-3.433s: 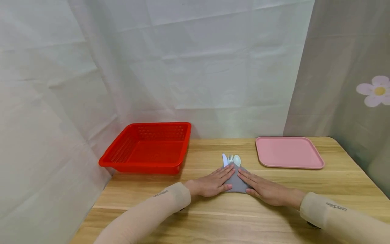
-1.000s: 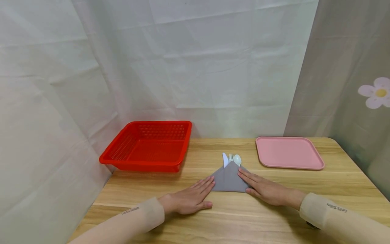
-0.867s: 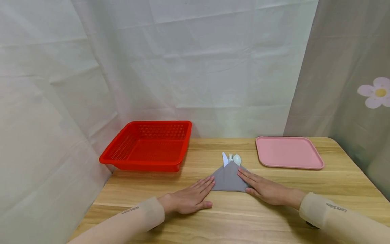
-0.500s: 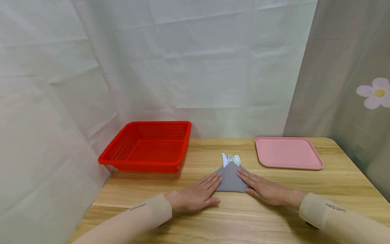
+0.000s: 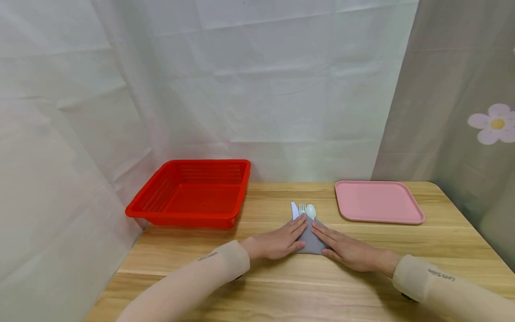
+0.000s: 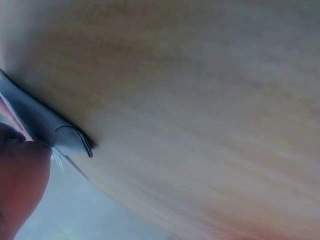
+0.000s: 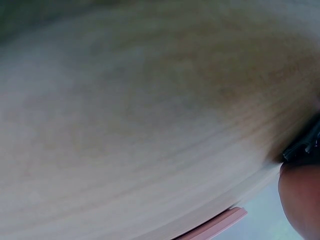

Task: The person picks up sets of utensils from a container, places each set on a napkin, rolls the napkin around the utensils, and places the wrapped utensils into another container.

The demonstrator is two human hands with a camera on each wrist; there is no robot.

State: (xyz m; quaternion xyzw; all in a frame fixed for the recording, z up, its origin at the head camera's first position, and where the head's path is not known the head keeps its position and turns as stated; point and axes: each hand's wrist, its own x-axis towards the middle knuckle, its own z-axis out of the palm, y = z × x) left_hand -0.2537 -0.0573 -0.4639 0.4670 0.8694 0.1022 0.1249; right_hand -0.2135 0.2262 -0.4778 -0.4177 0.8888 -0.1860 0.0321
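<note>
A grey folded napkin (image 5: 313,241) lies on the wooden table. Out of its top stick the ends of a white knife (image 5: 295,210), a fork (image 5: 302,208) and a spoon (image 5: 311,211); their lower parts are hidden by the cloth. My left hand (image 5: 279,242) rests with straight fingers along the napkin's left side. On the right side, my right hand (image 5: 350,248) presses the cloth with extended fingers. The left wrist view shows the napkin's folded edge (image 6: 65,135) beside part of that hand. Only a dark bit of cloth appears in the right wrist view.
A red plastic basket (image 5: 188,220) stands at the back left of the table (image 5: 281,290). At the back right lies a pink tray (image 5: 378,201). White curtains (image 5: 273,98) hang behind and at the left.
Half a second ago my left hand lay farther left; it has moved right and up across the napkin, covering more of its left side. My right hand stays on the cloth.
</note>
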